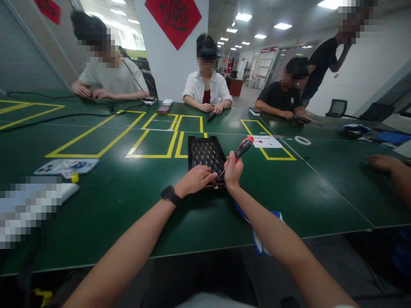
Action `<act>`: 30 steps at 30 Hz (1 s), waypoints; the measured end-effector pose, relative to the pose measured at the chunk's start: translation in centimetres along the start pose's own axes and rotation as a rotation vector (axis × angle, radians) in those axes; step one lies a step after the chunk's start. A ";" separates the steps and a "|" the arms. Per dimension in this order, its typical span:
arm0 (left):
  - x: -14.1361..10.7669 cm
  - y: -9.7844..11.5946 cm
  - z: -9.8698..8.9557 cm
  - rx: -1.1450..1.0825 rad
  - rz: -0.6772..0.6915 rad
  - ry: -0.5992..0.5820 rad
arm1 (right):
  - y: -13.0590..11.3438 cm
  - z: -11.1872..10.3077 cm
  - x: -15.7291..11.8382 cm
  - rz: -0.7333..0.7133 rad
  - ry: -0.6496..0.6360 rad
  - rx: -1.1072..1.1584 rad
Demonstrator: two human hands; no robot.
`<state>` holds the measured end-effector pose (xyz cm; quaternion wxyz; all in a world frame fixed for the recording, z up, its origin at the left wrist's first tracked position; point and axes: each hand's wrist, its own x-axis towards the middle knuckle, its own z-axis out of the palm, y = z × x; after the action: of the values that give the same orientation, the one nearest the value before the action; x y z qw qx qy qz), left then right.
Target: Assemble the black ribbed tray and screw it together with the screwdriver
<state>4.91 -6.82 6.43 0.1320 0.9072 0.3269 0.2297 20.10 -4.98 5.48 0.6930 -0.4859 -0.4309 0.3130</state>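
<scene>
Black tray (205,155): on green table (135,222), before the wearer; probably light, stiff; best held by side rims.
Right hand (233,172): grasps red-and-black screwdriver (244,148).
Left hand (198,179): over tray's near end; grip unclear.

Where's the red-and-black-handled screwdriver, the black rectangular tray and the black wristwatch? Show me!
Red-and-black-handled screwdriver (244,148): head view, on its handle.
Black rectangular tray (190,155): head view, on its left rim.
Black wristwatch (168,192): head view, on its face.

A red diamond-shaped calligraphy poster (175,21) hangs on a white pillar (167,75). On the green table (138,192), yellow tape outlines (72,156) surround bare patches near a printed white sheet (271,143); an office chair (336,108) stands beyond, at right.
</scene>
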 end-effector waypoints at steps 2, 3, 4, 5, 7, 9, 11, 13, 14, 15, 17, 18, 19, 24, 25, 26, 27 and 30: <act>0.0 -0.1 0.0 0.013 -0.003 0.009 | 0.1 0.1 0.0 -0.014 0.058 0.027; 0.0 -0.1 0.0 0.014 -0.005 0.018 | 0.1 0.2 0.0 -0.018 0.074 0.046; 0.0 -0.1 0.0 0.013 -0.006 0.026 | 0.1 0.2 0.0 -0.020 0.073 0.067; 0.0 0.0 0.1 0.011 -0.006 0.032 | 0.1 0.2 -0.1 -0.023 0.070 0.089; 0.0 0.1 0.1 0.014 -0.004 0.036 | 0.0 0.2 0.0 -0.035 0.061 0.130; 0.1 0.1 0.3 0.045 -0.021 0.053 | 0.0 0.2 0.0 -0.049 0.056 0.159; 0.1 -0.1 0.4 0.123 -0.107 0.144 | 0.1 0.2 0.0 -0.056 0.063 0.174; 0.0 -0.9 0.5 0.219 -0.278 0.312 | 0.3 0.2 0.2 -0.051 0.072 0.174; -0.2 -1.4 0.5 0.255 -0.382 0.403 | 0.4 0.2 0.3 -0.044 0.079 0.171; -0.3 -2.1 0.5 0.272 -0.477 0.467 | 0.5 0.2 0.4 -0.031 0.082 0.167; -0.8 -3.4 0.5 0.268 -0.613 0.497 | 0.7 0.0 0.7 0.011 0.084 0.164; -1.0 -4.1 0.4 0.257 -0.652 0.485 | 0.8 0.0 0.8 0.037 0.082 0.168; -1.2 -4.7 0.4 0.238 -0.677 0.459 | 0.8 -0.1 1.0 0.064 0.077 0.178; -1.4 -6.5 0.9 0.204 -0.703 0.439 | 0.6 0.0 1.0 0.112 0.000 0.279; -1.3 -6.7 1.0 0.202 -0.699 0.452 | 0.6 0.0 0.9 0.103 -0.022 0.290; -1.2 -7.0 1.0 0.196 -0.694 0.462 | 0.5 0.1 0.7 0.093 -0.043 0.294; -1.2 -7.2 1.0 0.186 -0.688 0.472 | 0.5 0.1 0.6 0.086 -0.064 0.294; -1.3 -7.2 0.7 0.171 -0.661 0.497 | 0.3 0.2 0.3 0.067 -0.101 0.286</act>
<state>0.52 -2.28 2.62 0.0401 0.6783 0.6399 0.3589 20.05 -4.56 5.34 0.7216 -0.3799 -0.3998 0.4185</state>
